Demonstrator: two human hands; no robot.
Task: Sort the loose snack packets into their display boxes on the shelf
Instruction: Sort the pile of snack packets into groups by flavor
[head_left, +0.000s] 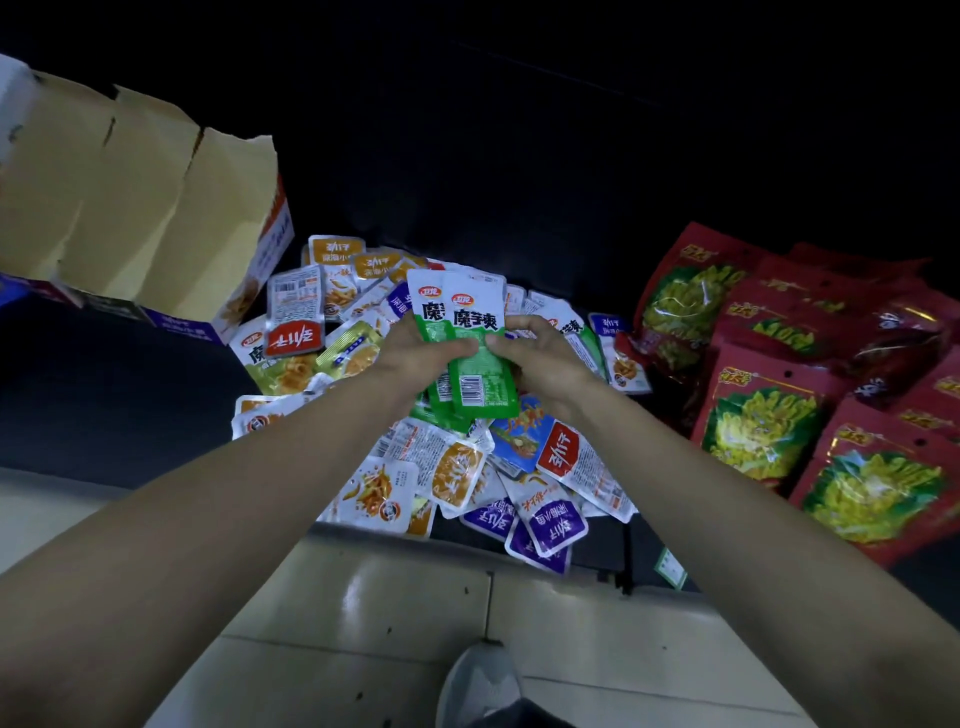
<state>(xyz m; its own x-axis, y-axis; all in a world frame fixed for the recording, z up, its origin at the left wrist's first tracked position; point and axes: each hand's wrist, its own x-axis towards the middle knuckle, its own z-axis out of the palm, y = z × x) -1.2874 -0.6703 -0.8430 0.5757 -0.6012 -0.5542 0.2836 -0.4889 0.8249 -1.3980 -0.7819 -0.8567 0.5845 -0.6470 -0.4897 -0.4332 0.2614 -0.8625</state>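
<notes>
Head view. Both hands meet over the middle of a dark shelf (156, 395) and hold a small stack of green-and-white packets (478, 387) between them. The left hand (415, 358) grips the stack from its left side, fingers curled over the front. The right hand (545, 358) grips it from the right side, thumb across the front and fingers behind. The stack stands roughly upright, white printed ends up and green barcode ends down, raised above the heap.

Beneath and around the hands lies a pile of loose snack packets (452, 467) in white, orange, purple, blue and green, overlapping one another; it runs from the back of the shelf to its front edge. At left, an open display box (156, 208) is tilted, its plain cardboard flaps spread wide; its lower right corner is just beside the pile. At right, large red bags (753, 431) printed with yellow-green pictures lie in overlapping rows, near the pile. Below the shelf edge appear a pale tiled floor (389, 597) and the toe of a grey shoe (480, 680).
</notes>
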